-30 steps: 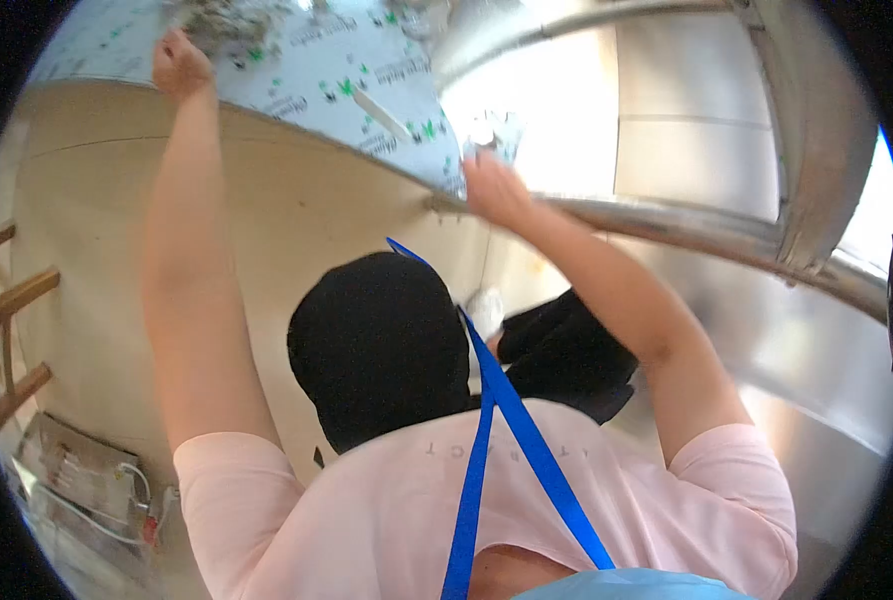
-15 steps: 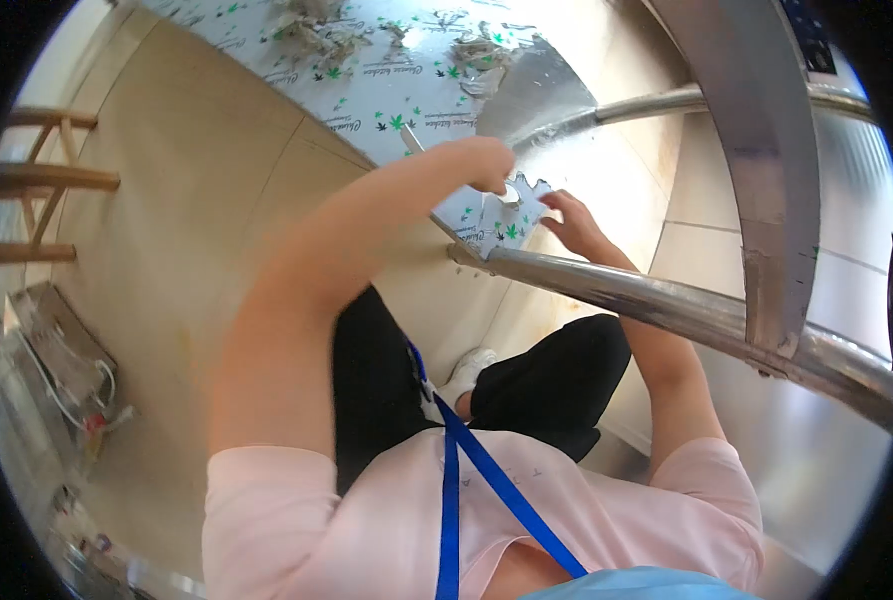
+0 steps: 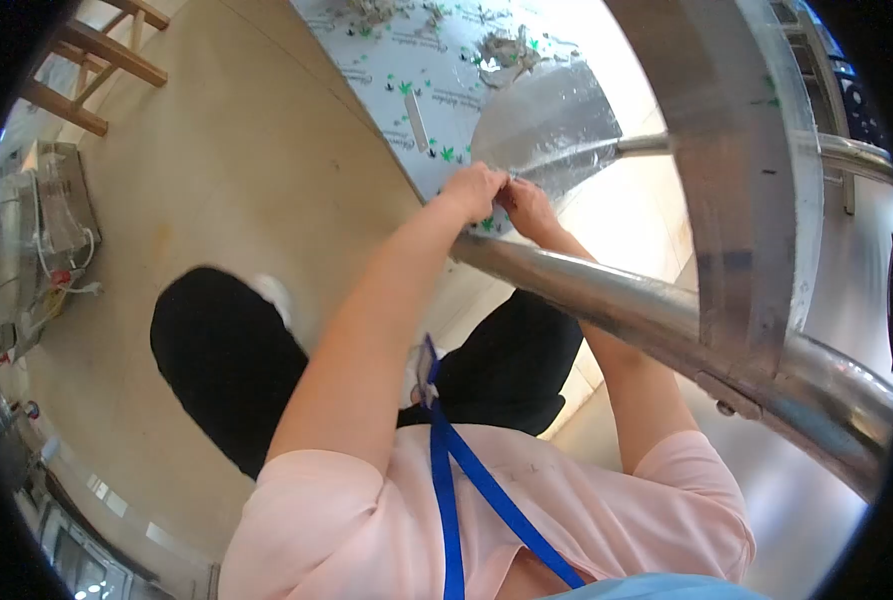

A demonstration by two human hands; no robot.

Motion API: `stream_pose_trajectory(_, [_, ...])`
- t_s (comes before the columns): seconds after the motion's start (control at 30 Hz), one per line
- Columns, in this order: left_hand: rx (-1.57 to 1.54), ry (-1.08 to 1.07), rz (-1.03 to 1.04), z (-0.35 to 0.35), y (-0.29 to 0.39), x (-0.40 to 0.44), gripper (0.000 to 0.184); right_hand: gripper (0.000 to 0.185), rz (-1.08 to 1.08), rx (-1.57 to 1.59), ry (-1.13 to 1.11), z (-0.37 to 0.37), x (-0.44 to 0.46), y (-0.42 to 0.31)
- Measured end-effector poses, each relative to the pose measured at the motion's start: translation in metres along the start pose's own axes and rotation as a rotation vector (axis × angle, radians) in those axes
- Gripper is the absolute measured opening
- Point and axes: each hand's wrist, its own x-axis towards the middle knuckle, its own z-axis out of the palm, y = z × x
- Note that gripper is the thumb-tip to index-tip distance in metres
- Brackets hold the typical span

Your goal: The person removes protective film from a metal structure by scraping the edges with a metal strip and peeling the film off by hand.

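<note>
A metal panel is partly covered by printed protective film (image 3: 371, 75) with green leaves and dark lettering. Beyond my hands is a bare, shiny metal patch (image 3: 546, 125). My left hand (image 3: 474, 190) is closed, its fingers pinched on the film near the panel's near corner. Right beside it, my right hand (image 3: 528, 208) has bent fingers meeting the left fingertips at the same spot. The bit of film between them is mostly hidden. A narrow white strip (image 3: 417, 123) lies on the panel left of my hands. Crumpled film scraps (image 3: 508, 55) lie farther back.
A thick steel tube (image 3: 586, 280) crosses above my right forearm, joining a broad curved metal piece (image 3: 711, 180) at right. Wooden stool legs (image 3: 111, 50) stand at upper left. Below them is a metal box (image 3: 66, 205) with a cable. A blue lanyard (image 3: 446, 500) hangs from my neck.
My hands, apart before, have come together at the film. The left arm is lower and straighter. My left knee has swung outward, and the view has shifted.
</note>
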Motion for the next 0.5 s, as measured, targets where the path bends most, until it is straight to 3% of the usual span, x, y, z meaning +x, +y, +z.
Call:
stream_pose_trajectory(0.13, [0.006,0.095,0.004,0.001,0.005,0.002,0.021,0.013,-0.011,0.144,0.01,0.001,-0.001,-0.001])
stream_pose_trajectory(0.37, [-0.094,-0.074,0.087,-0.001,0.006,-0.001,0.016,0.01,0.03,0.086,-0.098,-0.015,-0.018,-0.013])
stream_pose_trajectory(0.5, [-0.091,0.188,0.216,0.012,-0.002,-0.007,0.014,0.011,0.033,0.09,-0.028,-0.015,-0.022,-0.016])
